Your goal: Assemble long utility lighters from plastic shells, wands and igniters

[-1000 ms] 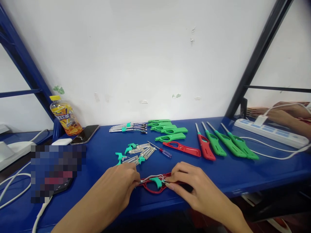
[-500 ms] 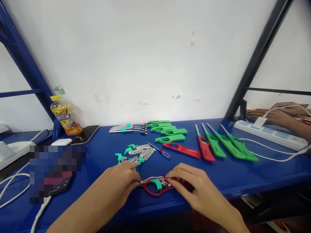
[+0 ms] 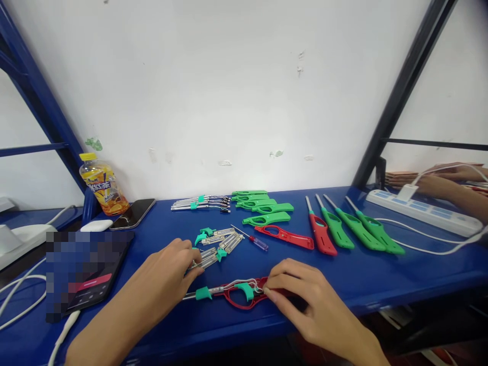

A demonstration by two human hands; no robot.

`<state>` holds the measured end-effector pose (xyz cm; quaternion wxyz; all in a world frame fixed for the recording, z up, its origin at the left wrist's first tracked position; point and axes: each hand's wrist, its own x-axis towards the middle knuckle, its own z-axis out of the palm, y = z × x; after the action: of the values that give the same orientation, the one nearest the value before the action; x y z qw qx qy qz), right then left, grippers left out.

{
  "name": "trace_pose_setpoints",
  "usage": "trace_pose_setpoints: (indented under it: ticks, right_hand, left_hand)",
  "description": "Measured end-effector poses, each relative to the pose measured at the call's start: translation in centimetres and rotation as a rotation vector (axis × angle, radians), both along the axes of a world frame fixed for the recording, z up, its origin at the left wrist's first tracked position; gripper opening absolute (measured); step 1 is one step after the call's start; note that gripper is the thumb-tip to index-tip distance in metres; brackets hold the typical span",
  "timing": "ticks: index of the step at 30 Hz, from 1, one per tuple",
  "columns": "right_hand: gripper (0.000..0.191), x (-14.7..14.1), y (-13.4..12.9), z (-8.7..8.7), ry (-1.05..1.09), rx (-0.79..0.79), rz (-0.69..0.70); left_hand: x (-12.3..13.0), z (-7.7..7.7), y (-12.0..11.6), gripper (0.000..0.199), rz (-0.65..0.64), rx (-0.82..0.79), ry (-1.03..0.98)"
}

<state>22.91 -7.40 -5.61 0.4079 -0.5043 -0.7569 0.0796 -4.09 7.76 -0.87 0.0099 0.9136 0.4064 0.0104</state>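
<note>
A red lighter half-shell (image 3: 240, 306) lies near the table's front edge, holding a teal trigger (image 3: 246, 291) and white wires. From its left end runs a metal tube with a teal collar (image 3: 204, 293). My right hand (image 3: 310, 295) is closed on the shell's right end, its fingers covering that part. My left hand (image 3: 168, 267) is at the left side of a pile of clear fuel tanks (image 3: 231, 241) and teal triggers (image 3: 202, 238). Its thumb and forefinger are curled together around something at the pile; what they hold is partly hidden.
Beyond the pile lie a screwdriver (image 3: 259, 242), a red half-shell (image 3: 293, 237), green half-shells (image 3: 267, 218) and metal tubes with wires (image 3: 190, 205). Several assembled lighters (image 3: 341, 229) lie right, by a power strip (image 3: 427, 211). Phones (image 3: 135, 212) and a bottle (image 3: 104, 188) stand left. Another person's hands show far right.
My left hand has let go of the red shell's left end and moved left and back to the pile, uncovering the tube and teal collar. My right hand stays on the shell.
</note>
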Motion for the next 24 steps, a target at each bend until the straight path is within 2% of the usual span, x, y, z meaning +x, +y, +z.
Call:
trace_pose_setpoints:
  ticks: [6,12,17,19,21,22,24]
  right_hand:
    - [0.013,0.0,0.0,-0.3,-0.016,0.008,-0.013]
    - [0.015,0.1,0.3,-0.2,-0.028,0.046,-0.033]
    - [0.018,-1.1,2.2,1.9,-0.033,0.076,-0.068]
    - [0.034,-1.9,3.7,3.1,-0.076,0.019,-0.079]
    - [0.046,-2.7,5.2,4.4,-0.118,-0.047,-0.026]
    - [0.046,-3.0,5.9,5.0,-0.126,-0.062,0.005]
    - [0.033,-3.5,6.9,6.0,-0.146,-0.097,0.081]
  left_hand:
    - [0.5,-0.4,0.0,0.021,0.004,0.016,0.016]
    - [-0.2,-0.2,0.1,0.023,-0.007,0.055,-0.040]
    - [-0.9,-0.5,0.6,0.031,-0.090,0.055,-0.199]
    - [-0.8,0.0,0.5,0.033,-0.134,0.053,-0.268]
    - [-0.5,0.8,0.1,0.031,-0.181,0.036,-0.393]
    - [-0.3,1.3,-0.2,0.029,-0.193,0.022,-0.458]
    - [-0.1,2.2,-0.6,0.027,-0.175,-0.001,-0.551]
